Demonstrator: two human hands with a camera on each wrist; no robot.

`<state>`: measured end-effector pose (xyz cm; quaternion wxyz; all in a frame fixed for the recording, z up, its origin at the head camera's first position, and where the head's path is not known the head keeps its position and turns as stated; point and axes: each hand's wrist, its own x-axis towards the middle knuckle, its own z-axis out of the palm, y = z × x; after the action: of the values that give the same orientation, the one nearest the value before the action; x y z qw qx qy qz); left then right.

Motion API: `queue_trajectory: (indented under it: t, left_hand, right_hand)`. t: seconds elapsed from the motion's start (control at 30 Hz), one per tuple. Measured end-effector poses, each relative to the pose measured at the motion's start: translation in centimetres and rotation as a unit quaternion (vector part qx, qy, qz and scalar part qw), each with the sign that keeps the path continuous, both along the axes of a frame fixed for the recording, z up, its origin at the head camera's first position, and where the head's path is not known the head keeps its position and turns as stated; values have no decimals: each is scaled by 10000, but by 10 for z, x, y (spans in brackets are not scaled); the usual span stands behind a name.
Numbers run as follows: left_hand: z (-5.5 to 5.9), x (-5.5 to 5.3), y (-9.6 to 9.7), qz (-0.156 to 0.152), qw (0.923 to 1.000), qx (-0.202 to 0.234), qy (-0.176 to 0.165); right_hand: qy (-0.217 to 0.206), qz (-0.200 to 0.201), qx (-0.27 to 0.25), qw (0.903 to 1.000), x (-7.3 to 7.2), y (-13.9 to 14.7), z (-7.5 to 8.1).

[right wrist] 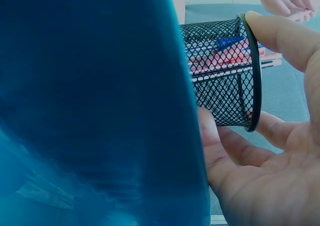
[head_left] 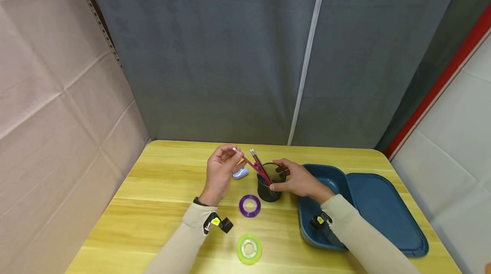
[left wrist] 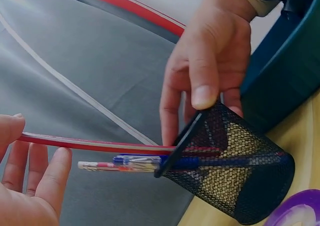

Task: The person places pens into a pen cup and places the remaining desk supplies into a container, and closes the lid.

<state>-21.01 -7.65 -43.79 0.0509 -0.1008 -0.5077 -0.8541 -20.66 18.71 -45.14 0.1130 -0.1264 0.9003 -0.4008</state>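
My left hand (head_left: 218, 176) pinches the upper end of a red pencil (left wrist: 100, 145) between thumb and fingers. The pencil slants down, with its lower end inside a black mesh pen cup (head_left: 268, 194). My right hand (head_left: 301, 180) holds that cup by its rim, thumb on the near side and fingers around the far side. Also in the cup are a blue pen (left wrist: 136, 162) with a clear grip and at least one more pencil (left wrist: 94, 165) with a white eraser. In the head view the cup stands on the table, left of a blue bin.
The dark blue bin (head_left: 305, 223) sits under my right forearm, with its lid (head_left: 387, 210) at the right. Nearer me lie a purple tape roll (head_left: 242, 206) and a yellow-green tape roll (head_left: 249, 259). A small light-blue object (head_left: 241, 174) lies beside my left hand.
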Motion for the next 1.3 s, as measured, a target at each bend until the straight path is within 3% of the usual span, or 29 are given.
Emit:
queue_trajectory:
  t: [0.37,0.83,1.3]
  left_hand:
    - [-6,2,5,35,9995,-303,-116]
    - [-11,2,3,35,9958,-761,-501]
    - [-16,0,-3,214,9951,-895,-370]
  right_hand:
    - [36,-3,45,10000,-1,-2,2]
    - [131,89,191,9997,-3,-5,6]
    - [125,101,246,9996,-2,-6,4]
